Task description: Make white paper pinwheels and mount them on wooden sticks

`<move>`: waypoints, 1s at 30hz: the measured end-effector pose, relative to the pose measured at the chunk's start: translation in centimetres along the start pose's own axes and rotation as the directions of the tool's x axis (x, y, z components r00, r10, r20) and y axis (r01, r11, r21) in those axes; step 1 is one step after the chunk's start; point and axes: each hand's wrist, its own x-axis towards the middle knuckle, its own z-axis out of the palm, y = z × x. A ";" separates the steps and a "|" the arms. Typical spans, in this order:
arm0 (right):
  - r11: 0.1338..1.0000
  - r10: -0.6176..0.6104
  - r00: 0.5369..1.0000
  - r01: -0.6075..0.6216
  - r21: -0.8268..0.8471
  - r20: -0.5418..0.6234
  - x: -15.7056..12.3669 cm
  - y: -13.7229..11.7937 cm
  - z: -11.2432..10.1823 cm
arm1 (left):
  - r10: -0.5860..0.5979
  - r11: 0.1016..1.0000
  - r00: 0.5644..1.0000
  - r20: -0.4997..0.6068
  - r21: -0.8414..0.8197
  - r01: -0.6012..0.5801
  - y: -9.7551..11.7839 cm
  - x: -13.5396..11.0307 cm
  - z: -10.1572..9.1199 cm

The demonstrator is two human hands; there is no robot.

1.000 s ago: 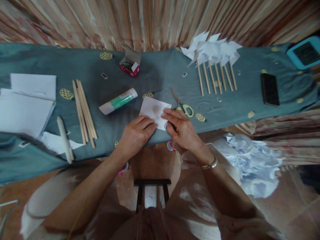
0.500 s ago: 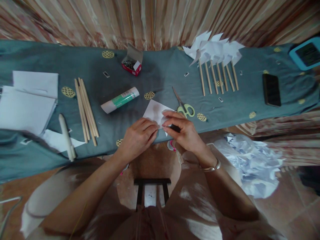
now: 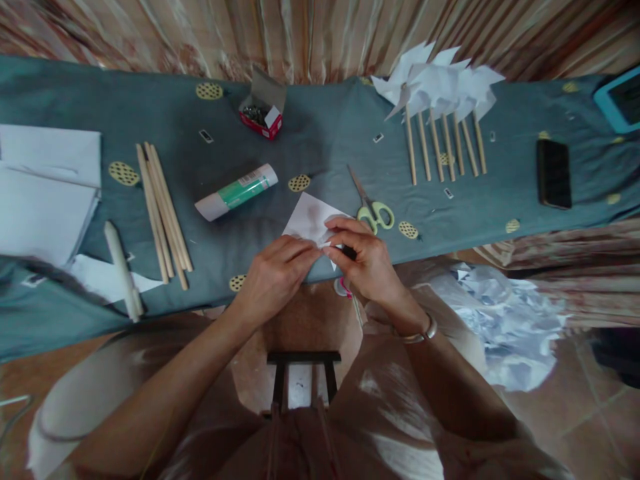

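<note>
A small sheet of white paper (image 3: pixel 306 215) lies at the table's near edge, one corner pointing away from me. My left hand (image 3: pixel 277 270) pinches its near left part, fingers closed. From the other side my right hand (image 3: pixel 361 255) grips the same paper between thumb and fingers, its fingertips almost meeting the left ones. The fingers hide the near part of the sheet. Just beyond my right hand lie scissors (image 3: pixel 369 208) with light green handles. A green and white glue stick (image 3: pixel 239 192) rests to the left of the paper.
Wooden sticks (image 3: pixel 163 217), a white utility knife (image 3: pixel 121 270) and stacked paper (image 3: pixel 45 213) lie leftward. An open red box of small metal pieces (image 3: pixel 261 119) stands behind. Paper pinwheels (image 3: pixel 443 87) on sticks and a phone (image 3: pixel 554 173) are rightward. A bag of paper scraps (image 3: pixel 505 320) sits below.
My fingertips have drawn closer together on the paper, and the right fingers cover a bit more of it. The whole view has shifted slightly.
</note>
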 end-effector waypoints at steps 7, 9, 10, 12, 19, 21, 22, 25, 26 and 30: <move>0.999 0.021 0.999 -0.023 -0.031 -0.043 -0.1 -0.2 0.2 | -0.025 1.000 1.000 -0.002 -0.004 0.025 -0.2 -0.1 0.3; 0.999 0.024 0.999 -0.025 -0.039 -0.044 -0.1 -0.2 0.3 | -0.030 1.000 1.000 -0.002 -0.007 0.030 -0.1 0.0 0.3; 0.999 0.028 0.999 -0.030 -0.040 -0.046 -0.2 -0.3 0.3 | -0.034 0.999 0.999 0.000 -0.010 0.034 -0.1 0.1 0.3; 0.999 0.035 0.998 -0.037 -0.036 -0.050 -0.2 -0.3 0.4 | -0.048 0.999 0.999 0.005 -0.016 0.048 -0.1 0.1 0.2; 0.999 0.023 0.998 -0.025 -0.030 -0.056 -0.2 -0.2 0.5 | -0.052 0.999 0.999 -0.008 0.007 0.052 -0.1 0.3 0.1; 0.999 0.023 0.998 -0.025 -0.036 -0.057 -0.2 -0.2 0.5 | -0.059 0.998 0.998 -0.004 0.008 0.059 -0.1 0.4 0.1; 0.999 0.024 0.998 -0.026 -0.038 -0.056 -0.2 -0.2 0.5 | -0.064 0.998 0.998 -0.002 0.010 0.064 -0.1 0.4 0.1; 0.999 0.028 0.998 -0.030 -0.040 -0.051 -0.2 -0.2 0.5 | -0.072 0.997 0.997 -0.008 0.019 0.072 -0.1 0.4 0.2; 0.999 0.027 0.998 -0.028 -0.041 -0.048 -0.2 -0.2 0.5 | -0.073 0.997 0.997 -0.010 0.020 0.073 -0.1 0.4 0.3; 0.998 0.014 0.999 -0.016 -0.065 -0.033 -0.2 -0.3 0.5 | -0.083 0.996 0.997 -0.013 0.020 0.083 -0.2 0.4 0.3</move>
